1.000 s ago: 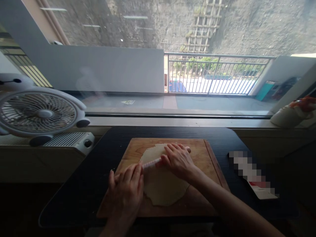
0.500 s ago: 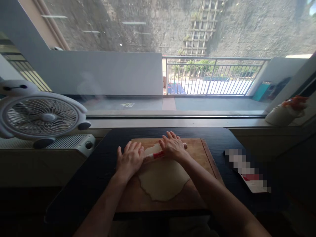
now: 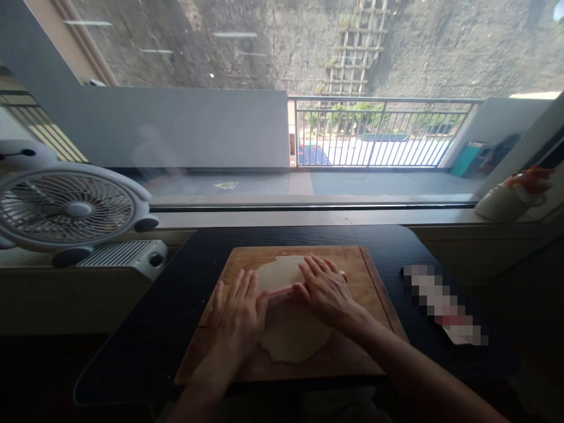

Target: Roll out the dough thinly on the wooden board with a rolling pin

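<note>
Pale, ragged-edged dough (image 3: 296, 333), slim pinkish rolling pin (image 3: 281, 291) across it, long axis slanting away rightward; left hand (image 3: 240, 308), right hand (image 3: 326, 289) laid over pin, grip uncurled

No readable text, only a seemingly triangular sign (image 3: 226, 185) on the outside floor (image 3: 259, 187)

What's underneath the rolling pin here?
Under the bare middle of the rolling pin lies a sheet of dough, itself on a wooden board. The left hand and right hand cover much of the pin, so what lies directly beneath those stretches cannot be seen.
</note>
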### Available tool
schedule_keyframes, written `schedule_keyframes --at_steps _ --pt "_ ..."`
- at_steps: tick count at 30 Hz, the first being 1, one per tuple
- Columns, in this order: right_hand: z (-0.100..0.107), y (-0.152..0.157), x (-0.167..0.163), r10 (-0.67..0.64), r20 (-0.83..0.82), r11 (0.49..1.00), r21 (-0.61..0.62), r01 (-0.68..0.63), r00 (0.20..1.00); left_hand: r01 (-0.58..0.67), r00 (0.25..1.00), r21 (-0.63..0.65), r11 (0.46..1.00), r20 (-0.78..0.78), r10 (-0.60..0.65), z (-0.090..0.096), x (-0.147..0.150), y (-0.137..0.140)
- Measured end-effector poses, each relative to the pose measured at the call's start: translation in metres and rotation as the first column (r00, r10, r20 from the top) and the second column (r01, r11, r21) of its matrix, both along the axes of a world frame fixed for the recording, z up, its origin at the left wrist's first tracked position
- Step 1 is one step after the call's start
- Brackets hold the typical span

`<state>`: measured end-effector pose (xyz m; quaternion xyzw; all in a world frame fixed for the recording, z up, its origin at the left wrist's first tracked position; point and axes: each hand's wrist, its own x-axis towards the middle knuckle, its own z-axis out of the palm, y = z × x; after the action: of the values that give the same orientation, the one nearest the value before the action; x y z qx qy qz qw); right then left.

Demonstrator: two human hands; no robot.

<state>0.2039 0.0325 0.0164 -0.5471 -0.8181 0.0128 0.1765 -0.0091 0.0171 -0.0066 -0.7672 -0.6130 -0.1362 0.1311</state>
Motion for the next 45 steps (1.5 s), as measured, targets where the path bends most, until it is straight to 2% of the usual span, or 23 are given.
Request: schedule_keyframes --at_steps 3,5,7,9,11,13,14,16,19,21,22,23,25,27,29,31,32,34,36,39,41,42,45 --pt "0.01 0.048 -0.017 -0.072 0.015 0.991 -0.108 0.073 0.997 -0.092 0.995 -0.129 0.987 0.033 0.097 0.016 0.012 0.05" --pt "0.012 0.046 -0.018 -0.069 0.018 0.991 -0.115 0.07 0.997 -0.078 0.996 -0.152 0.985 0.034 0.084 0.018 0.012 0.05" --pt "0.008 0.016 -0.011 -0.024 0.011 0.998 -0.053 0.024 1.0 -0.006 1.0 -0.103 0.995 0.017 0.007 0.012 0.005 0.023" --pt "0.001 -0.031 0.003 0.047 0.011 0.999 0.022 -0.047 0.999 0.111 0.994 -0.009 0.994 -0.009 -0.111 0.0 -0.006 -0.022" --pt "-0.006 -0.075 0.017 0.137 0.03 0.988 0.07 -0.139 0.99 0.242 0.97 0.066 0.968 -0.043 -0.239 -0.012 -0.016 -0.065" --pt "-0.008 -0.098 0.026 0.193 0.04 0.978 0.079 -0.195 0.98 0.301 0.953 0.092 0.949 -0.06 -0.297 -0.018 -0.02 -0.088" --pt "-0.008 -0.098 0.028 0.194 0.037 0.978 0.069 -0.196 0.98 0.294 0.955 0.092 0.951 -0.057 -0.29 -0.018 -0.019 -0.088" --pt "-0.006 -0.075 0.023 0.141 0.024 0.989 0.038 -0.142 0.99 0.205 0.979 0.074 0.976 -0.028 -0.204 -0.015 -0.01 -0.066" --pt "0.0 -0.01 0.005 -0.018 0.013 1.0 -0.019 0.018 1.0 0.019 0.999 0.001 1.0 0.03 -0.019 0.0 0.011 0.001" --pt "0.005 0.025 -0.005 -0.104 0.015 0.992 -0.07 0.104 0.995 -0.041 0.998 -0.078 0.996 0.048 0.045 0.011 0.022 0.041" --pt "0.007 0.033 -0.008 -0.125 0.017 0.988 -0.086 0.126 0.992 -0.049 0.997 -0.107 0.993 0.049 0.054 0.016 0.025 0.053" --pt "0.007 0.033 -0.008 -0.129 0.015 0.988 -0.087 0.13 0.992 -0.044 0.998 -0.12 0.992 0.048 0.05 0.019 0.026 0.058" --pt "0.003 0.01 -0.003 -0.071 0.006 0.997 -0.031 0.071 0.997 0.001 0.999 -0.099 0.995 0.037 0.003 0.017 0.022 0.048" --pt "-0.006 -0.032 0.006 0.062 0.007 0.996 0.071 -0.062 0.998 0.071 0.997 -0.042 0.997 0.022 -0.07 0.008 0.016 0.021" --pt "-0.015 -0.075 0.017 0.189 0.027 0.967 0.168 -0.191 0.982 0.14 0.99 -0.012 0.99 0.011 -0.14 0.001 0.013 -0.005" --pt "-0.02 -0.1 0.026 0.247 0.031 0.941 0.233 -0.248 0.968 0.203 0.979 -0.039 0.979 0.014 -0.202 0.001 0.02 -0.012" --pt "-0.021 -0.103 0.031 0.239 0.023 0.942 0.238 -0.238 0.971 0.227 0.974 -0.068 0.971 0.023 -0.226 0.003 0.028 -0.006" --pt "-0.021 -0.088 0.04 0.151 -0.011 0.967 0.207 -0.146 0.988 0.246 0.969 -0.127 0.961 0.056 -0.241 0.01 0.054 0.025" --pt "-0.02 -0.059 0.05 0.001 -0.048 0.99 0.141 0.006 0.999 0.223 0.974 -0.178 0.959 0.087 -0.21 0.019 0.086 0.067" --pt "-0.016 -0.02 0.066 -0.22 -0.072 0.973 0.058 0.224 0.973 0.185 0.982 -0.279 0.942 0.087 -0.167 0.03 0.127 0.114" --pt "-0.014 -0.017 0.07 -0.259 -0.083 0.964 0.033 0.262 0.962 0.185 0.983 -0.304 0.934 0.076 -0.17 0.032 0.135 0.12" --pt "-0.015 -0.022 0.07 -0.228 -0.092 0.972 0.035 0.232 0.969 0.193 0.981 -0.292 0.937 0.073 -0.18 0.031 0.131 0.115" --pt "-0.021 -0.056 0.061 -0.021 -0.126 0.994 0.107 0.034 0.992 0.228 0.974 -0.215 0.95 0.045 -0.223 0.017 0.095 0.074"
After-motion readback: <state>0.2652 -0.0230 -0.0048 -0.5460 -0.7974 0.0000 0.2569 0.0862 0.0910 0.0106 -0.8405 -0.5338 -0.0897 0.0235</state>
